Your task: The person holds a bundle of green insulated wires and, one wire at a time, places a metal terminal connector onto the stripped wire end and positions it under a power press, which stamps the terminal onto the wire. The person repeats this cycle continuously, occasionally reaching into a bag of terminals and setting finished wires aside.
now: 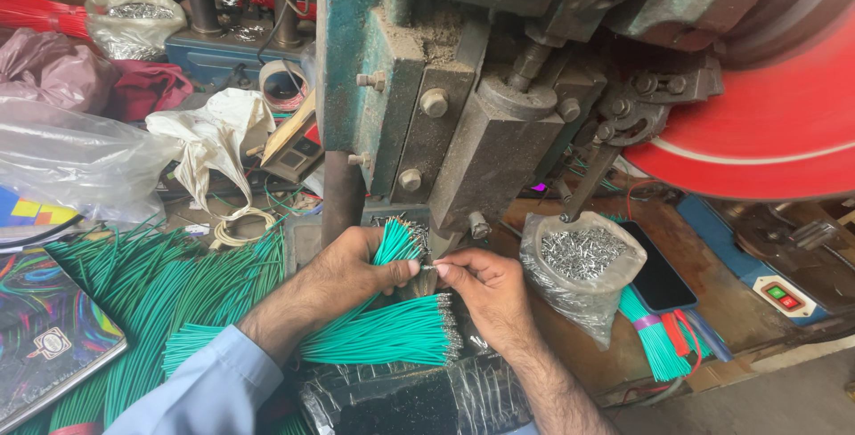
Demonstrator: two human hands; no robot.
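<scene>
The left hand (352, 266) grips a bundle of green wires (396, 243) with its stripped ends pointing up toward the grimy press machine (463, 105). The right hand (485, 288) pinches a single wire end between thumb and forefinger, just beside the left thumb. A second green wire bundle (383, 333) lies below both hands. To the right, a clear bag of small metal terminals (583, 261) sits open, beside a dark phone (655, 275). Loose green wires (151, 284) spread at the left.

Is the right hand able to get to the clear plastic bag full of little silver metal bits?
Probably yes: the right hand is beside the clear plastic bag of silver metal bits, with nothing between them.
</scene>
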